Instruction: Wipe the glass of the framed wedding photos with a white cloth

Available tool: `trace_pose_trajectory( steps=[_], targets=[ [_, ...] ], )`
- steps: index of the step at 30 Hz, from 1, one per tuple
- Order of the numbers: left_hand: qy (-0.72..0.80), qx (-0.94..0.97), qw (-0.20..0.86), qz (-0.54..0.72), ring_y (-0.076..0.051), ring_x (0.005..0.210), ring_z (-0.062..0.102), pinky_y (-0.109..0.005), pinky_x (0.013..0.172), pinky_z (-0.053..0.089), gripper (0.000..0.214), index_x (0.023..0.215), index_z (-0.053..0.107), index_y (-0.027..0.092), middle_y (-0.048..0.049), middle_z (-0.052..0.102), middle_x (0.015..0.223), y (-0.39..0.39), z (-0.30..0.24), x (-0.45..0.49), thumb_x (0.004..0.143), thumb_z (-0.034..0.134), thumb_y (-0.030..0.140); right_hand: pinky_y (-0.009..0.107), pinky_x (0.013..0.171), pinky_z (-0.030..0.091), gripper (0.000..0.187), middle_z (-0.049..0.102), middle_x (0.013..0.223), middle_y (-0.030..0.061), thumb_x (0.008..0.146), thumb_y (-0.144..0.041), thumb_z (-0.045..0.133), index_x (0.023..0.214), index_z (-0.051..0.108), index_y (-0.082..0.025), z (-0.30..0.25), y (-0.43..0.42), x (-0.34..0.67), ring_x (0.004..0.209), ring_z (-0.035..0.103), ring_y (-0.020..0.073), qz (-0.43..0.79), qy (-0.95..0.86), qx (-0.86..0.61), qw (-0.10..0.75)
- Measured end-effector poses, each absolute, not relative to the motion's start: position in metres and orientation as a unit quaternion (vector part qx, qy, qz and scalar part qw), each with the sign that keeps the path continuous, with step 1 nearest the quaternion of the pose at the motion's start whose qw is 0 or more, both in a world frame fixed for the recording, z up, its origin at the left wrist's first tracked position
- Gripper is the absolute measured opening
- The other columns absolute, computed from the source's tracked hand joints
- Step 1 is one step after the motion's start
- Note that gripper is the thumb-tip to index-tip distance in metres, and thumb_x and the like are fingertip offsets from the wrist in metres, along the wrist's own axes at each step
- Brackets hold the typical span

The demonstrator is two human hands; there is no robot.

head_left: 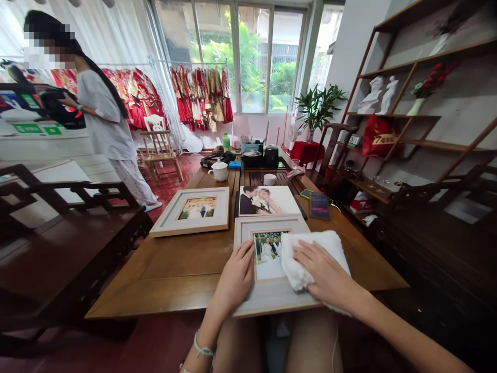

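Note:
A picture frame point(267, 303) with a pale wooden edge and a wedding photo point(267, 248) lies at the table's near edge, partly overhanging it. My left hand point(236, 277) holds its left side, with fingers along the border and the thumb hidden. On the frame's right part is a folded white towel point(330, 248). My right hand point(320, 267) presses the towel down with its fingers over it, covering part of the glass. Just beyond lies a photo panel point(287, 202) of a couple. A second framed photo point(217, 194) rests to the left.
On the wooden table point(174, 264) are a white lidded cup point(218, 171), a small white bowl point(269, 179), a phone point(319, 205) with a cable and a black kettle point(271, 155). Dark chairs point(58, 228) flank it. A person point(103, 109) stands at left; shelves point(407, 111) stand right.

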State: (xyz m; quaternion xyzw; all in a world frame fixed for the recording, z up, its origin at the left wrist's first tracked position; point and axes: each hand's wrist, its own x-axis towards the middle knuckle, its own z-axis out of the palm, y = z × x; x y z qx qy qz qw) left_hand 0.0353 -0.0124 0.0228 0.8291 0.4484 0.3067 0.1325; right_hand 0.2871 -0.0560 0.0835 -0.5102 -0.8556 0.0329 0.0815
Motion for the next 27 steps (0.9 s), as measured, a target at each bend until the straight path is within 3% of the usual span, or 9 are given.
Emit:
trace_pose_trajectory(
  steps=[5, 9, 14, 16, 19, 23, 27],
  targets=[
    [0.446, 0.827, 0.131, 0.316, -0.023, 0.135, 0.041, -0.044, 0.115, 0.036, 0.041, 0.134, 0.053, 0.016, -0.0107, 0.05, 0.142, -0.014, 0.023, 0.036, 0.096, 0.037, 0.017, 0.053, 0.116, 0.017, 0.058, 0.055, 0.137, 0.0145, 0.065, -0.01, 0.053, 0.123, 0.06, -0.011, 0.065, 0.005, 0.297, 0.136, 0.037, 0.0319, -0.027, -0.826, -0.537, 0.166],
    [0.447, 0.825, 0.127, 0.323, -0.023, 0.134, 0.043, -0.045, 0.114, 0.037, 0.04, 0.133, 0.053, 0.017, -0.0105, 0.051, 0.141, -0.014, 0.023, 0.037, 0.096, 0.038, 0.018, 0.06, 0.114, 0.014, 0.05, 0.048, 0.143, 0.0169, 0.078, -0.024, 0.058, 0.127, 0.06, -0.011, 0.065, 0.014, 0.29, 0.14, 0.029, 0.0361, -0.003, -0.822, -0.549, 0.15],
    [0.449, 0.824, 0.125, 0.323, -0.023, 0.134, 0.043, -0.045, 0.114, 0.037, 0.043, 0.133, 0.054, 0.015, -0.0117, 0.051, 0.141, -0.012, 0.02, 0.037, 0.094, 0.037, 0.012, 0.054, 0.116, 0.018, 0.052, 0.051, 0.14, 0.0195, 0.091, -0.035, 0.051, 0.134, 0.052, -0.007, 0.073, -0.033, 0.267, 0.139, 0.033, 0.0322, 0.106, -0.864, -0.473, 0.135],
    [0.448, 0.825, 0.129, 0.319, -0.023, 0.134, 0.042, -0.044, 0.114, 0.036, 0.046, 0.134, 0.053, 0.013, -0.0127, 0.051, 0.141, -0.012, 0.02, 0.036, 0.091, 0.037, 0.008, 0.05, 0.117, 0.019, 0.053, 0.053, 0.139, 0.0189, 0.088, -0.03, 0.053, 0.136, 0.05, -0.007, 0.079, -0.058, 0.26, 0.137, 0.037, 0.0291, 0.162, -0.88, -0.428, 0.129],
    [0.447, 0.826, 0.135, 0.317, -0.022, 0.136, 0.04, -0.043, 0.115, 0.035, 0.052, 0.136, 0.052, 0.014, -0.012, 0.05, 0.142, -0.013, 0.02, 0.036, 0.086, 0.037, 0.003, 0.051, 0.118, 0.015, 0.067, 0.05, 0.143, 0.0137, 0.072, -0.014, 0.057, 0.138, 0.049, -0.014, 0.082, -0.084, 0.257, 0.139, 0.035, 0.0276, 0.187, -0.904, -0.37, 0.108],
    [0.444, 0.827, 0.133, 0.319, -0.022, 0.136, 0.039, -0.042, 0.115, 0.035, 0.053, 0.135, 0.052, 0.015, -0.0115, 0.05, 0.142, -0.012, 0.02, 0.035, 0.086, 0.037, 0.002, 0.055, 0.117, 0.016, 0.087, 0.042, 0.149, 0.0092, 0.056, -0.002, 0.05, 0.141, 0.046, -0.02, 0.071, -0.076, 0.268, 0.143, 0.026, 0.0286, 0.135, -0.911, -0.381, 0.08],
    [0.44, 0.832, 0.129, 0.311, -0.023, 0.136, 0.039, -0.044, 0.115, 0.034, 0.052, 0.135, 0.052, 0.014, -0.0113, 0.049, 0.143, -0.011, 0.02, 0.034, 0.087, 0.036, 0.003, 0.057, 0.115, 0.017, 0.088, 0.039, 0.15, 0.016, 0.056, 0.006, 0.044, 0.142, 0.044, -0.012, 0.059, -0.029, 0.288, 0.144, 0.019, 0.0328, 0.016, -0.866, -0.494, 0.072]
  ],
)
